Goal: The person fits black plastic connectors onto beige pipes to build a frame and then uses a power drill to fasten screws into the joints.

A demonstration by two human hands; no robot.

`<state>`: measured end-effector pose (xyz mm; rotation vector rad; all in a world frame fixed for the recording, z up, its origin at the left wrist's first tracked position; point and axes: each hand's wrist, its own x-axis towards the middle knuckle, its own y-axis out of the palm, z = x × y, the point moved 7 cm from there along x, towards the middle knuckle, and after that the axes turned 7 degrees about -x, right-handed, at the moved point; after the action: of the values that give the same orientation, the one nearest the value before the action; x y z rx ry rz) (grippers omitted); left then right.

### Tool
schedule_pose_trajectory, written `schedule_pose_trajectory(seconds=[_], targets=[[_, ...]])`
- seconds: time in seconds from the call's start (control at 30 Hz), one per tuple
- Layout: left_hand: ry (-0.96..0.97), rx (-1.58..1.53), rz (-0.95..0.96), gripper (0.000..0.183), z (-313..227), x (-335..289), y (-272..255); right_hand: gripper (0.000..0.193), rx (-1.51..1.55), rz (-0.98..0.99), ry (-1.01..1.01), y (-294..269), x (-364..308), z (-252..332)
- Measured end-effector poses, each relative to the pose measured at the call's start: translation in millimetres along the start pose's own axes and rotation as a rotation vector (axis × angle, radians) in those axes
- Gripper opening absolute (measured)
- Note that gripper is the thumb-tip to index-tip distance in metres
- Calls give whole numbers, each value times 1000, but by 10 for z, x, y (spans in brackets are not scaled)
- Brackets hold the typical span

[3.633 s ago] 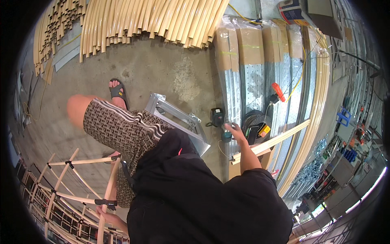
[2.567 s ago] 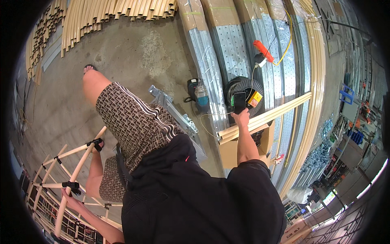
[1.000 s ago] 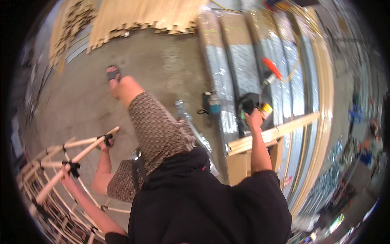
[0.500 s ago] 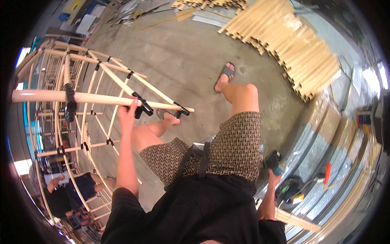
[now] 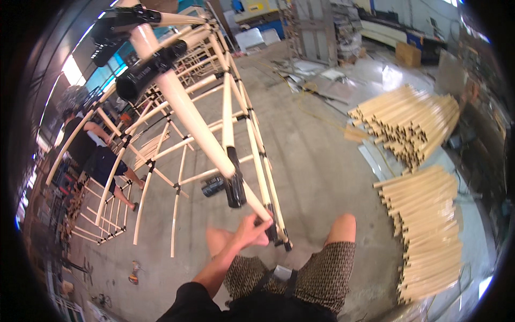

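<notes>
My left hand (image 5: 252, 231) is closed round the lower end of a cream-coloured pipe (image 5: 196, 121) that slopes down toward me. The pipe belongs to a large frame of cream pipes held by black pipe joints (image 5: 234, 185). One joint sits just above my fingers, and others cluster at the pipe's upper end. Beside my hand, more pipe ends with black joints (image 5: 288, 246) hang close to my knees. Several crosspieces (image 5: 188, 132) spread to the left. My right hand is out of sight.
At the left another person (image 5: 96, 145) stands beyond the pipes. A power drill (image 5: 134, 272) lies on the concrete floor (image 5: 322, 161). Stacked cream pipes (image 5: 429, 236) lie at the right, with another pile (image 5: 413, 118) behind. Flat sheets (image 5: 332, 75) and a cardboard box (image 5: 409, 55) are farther back.
My view has swung, bringing the frame nearer the middle. My left hand now grips the pipe's lower end. My right hand, holding a power tool earlier, has left the view.
</notes>
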<state>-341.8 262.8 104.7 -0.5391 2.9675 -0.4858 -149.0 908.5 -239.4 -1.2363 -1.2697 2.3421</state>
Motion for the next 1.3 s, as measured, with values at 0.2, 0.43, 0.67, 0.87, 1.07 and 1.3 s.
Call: schedule_pose_trajectory(seconds=[0.2,0.43,0.67,0.87,1.07,1.3], targets=[[-99,-206,-79,31,192,-206,114,56,-345,64,-251,-482,883,1686],[34,-137,-317,43,435,-271,208,61,-702,66,-510,-881,1671,3360],[-201,-497,-570,46,163,-531,254,70,-806,184,-803,-675,1794,4991],[101,33,-1051,27,-1148,-1124,-463,67,-726,407,-1320,40,898,6609],[429,276,-1315,28,-3058,-1476,-501,63,-708,804,-1695,657,-552,7340],[581,467,-1395,41,-4006,-956,-423,60,-761,883,-1777,771,-279,7552]])
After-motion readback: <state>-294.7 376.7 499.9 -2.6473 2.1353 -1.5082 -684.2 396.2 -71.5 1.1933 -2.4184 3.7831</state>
